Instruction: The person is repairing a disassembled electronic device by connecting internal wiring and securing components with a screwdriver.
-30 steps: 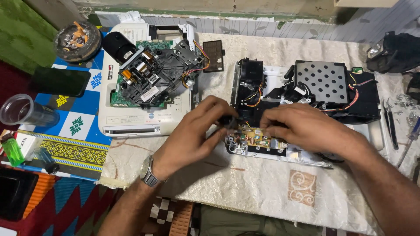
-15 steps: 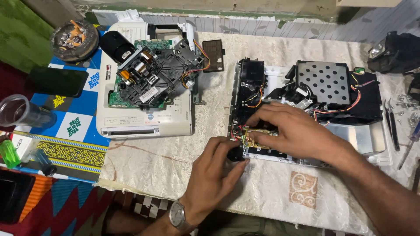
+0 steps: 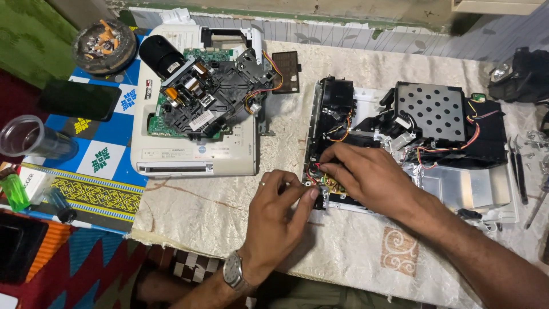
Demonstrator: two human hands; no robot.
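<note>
While the head camera looks down, the left hand [image 3: 280, 209] pinches a small dark part at the near-left corner of the opened black-and-white electronic chassis [image 3: 412, 143] on the cream-clothed counter [image 3: 229, 206], its grip narrow. The right hand [image 3: 372, 174] rests on the chassis's small green circuit board [image 3: 329, 184], fingers curled; whether it holds anything I cannot tell. A second white dismantled unit [image 3: 194, 114] sits well apart, left.

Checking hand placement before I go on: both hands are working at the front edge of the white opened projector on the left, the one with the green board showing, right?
Not quite. In the head view the left hand and right hand are at the front edge of the dark opened unit on the right; the white projector is untouched.
</note>
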